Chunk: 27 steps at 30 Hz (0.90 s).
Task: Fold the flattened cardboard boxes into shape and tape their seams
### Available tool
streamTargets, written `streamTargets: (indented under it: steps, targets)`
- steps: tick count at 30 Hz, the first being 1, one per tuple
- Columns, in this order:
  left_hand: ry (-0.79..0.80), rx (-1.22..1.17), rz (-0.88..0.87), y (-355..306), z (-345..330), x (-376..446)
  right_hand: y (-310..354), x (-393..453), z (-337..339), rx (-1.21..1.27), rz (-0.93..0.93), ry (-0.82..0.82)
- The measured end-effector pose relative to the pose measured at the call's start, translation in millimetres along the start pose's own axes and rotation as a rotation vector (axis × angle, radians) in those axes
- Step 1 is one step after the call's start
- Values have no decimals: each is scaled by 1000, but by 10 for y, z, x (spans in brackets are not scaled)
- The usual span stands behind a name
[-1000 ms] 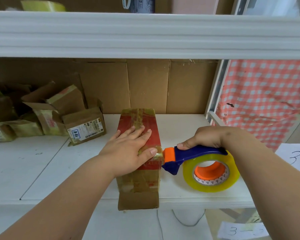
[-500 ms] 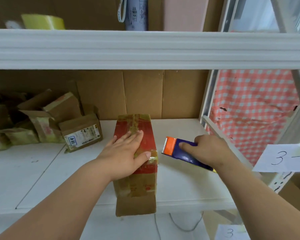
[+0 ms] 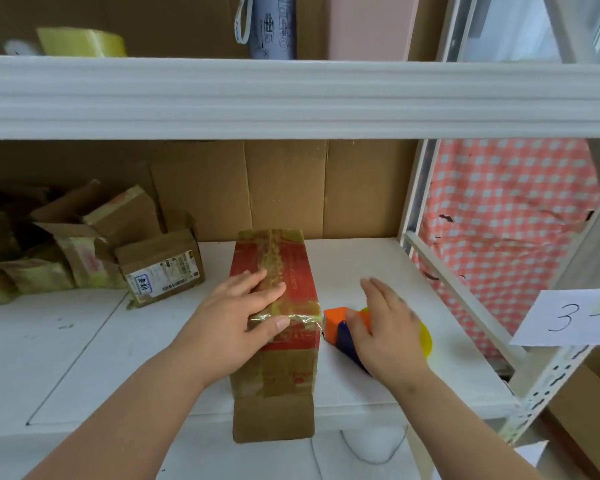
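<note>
A long cardboard box (image 3: 284,375) with red print and yellowed tape lies lengthwise on the white shelf (image 3: 84,341), its near flap hanging over the front edge. My left hand (image 3: 236,323) presses flat on the box's top, thumb on a fresh strip of tape across it. A tape dispenser (image 3: 336,323) with an orange head, blue handle and yellow roll lies on the shelf just right of the box. My right hand (image 3: 385,330) hovers over it with fingers straight, the thumb near the handle.
Several small, worn cardboard boxes (image 3: 160,268) are piled at the shelf's left back. An upper shelf board (image 3: 291,98) runs overhead, with a yellow tape roll (image 3: 80,41) on it. A metal shelf post and a paper label "3" (image 3: 568,317) stand at the right.
My right hand carried the dispenser away from the box side, laid it on the shelf and straightened its fingers off the handle. The left hand stayed pressed on the box.
</note>
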<state>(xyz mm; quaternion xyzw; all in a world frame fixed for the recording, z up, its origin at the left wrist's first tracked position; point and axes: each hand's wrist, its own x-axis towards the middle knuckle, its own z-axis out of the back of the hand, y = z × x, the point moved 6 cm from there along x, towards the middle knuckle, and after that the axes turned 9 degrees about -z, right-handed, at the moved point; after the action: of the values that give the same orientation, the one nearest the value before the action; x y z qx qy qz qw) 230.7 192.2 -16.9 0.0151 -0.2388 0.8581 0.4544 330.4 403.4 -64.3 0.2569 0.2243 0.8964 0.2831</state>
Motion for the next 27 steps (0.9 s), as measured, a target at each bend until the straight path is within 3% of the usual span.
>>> streamTargets:
  steps: [2, 4, 7, 11, 13, 15, 21, 27]
  targets:
    - [-44, -38, -10, 2, -27, -14, 359, -167, -53, 494, -44, 258]
    - [-72, -74, -14, 14, -41, -33, 661, -398, -173, 788, -91, 448]
    - [-124, -264, 45, 61, -26, -76, 744, -548, -341, 947, -175, 441]
    - [-273, -925, 193, 164, -92, -164, 711, -524, -364, 974, -222, 428]
    - [-303, -1005, 212, 188, -172, -213, 697, -523, -356, 961, -192, 426]
    - [-322, -939, 212, 199, -214, -235, 685, -516, -357, 936, -155, 422]
    - [-278, -438, 89, 219, -152, -260, 683, -465, -345, 699, -20, 303]
    - [-285, -199, 48, 276, -117, -233, 614, -381, -339, 506, 25, 240]
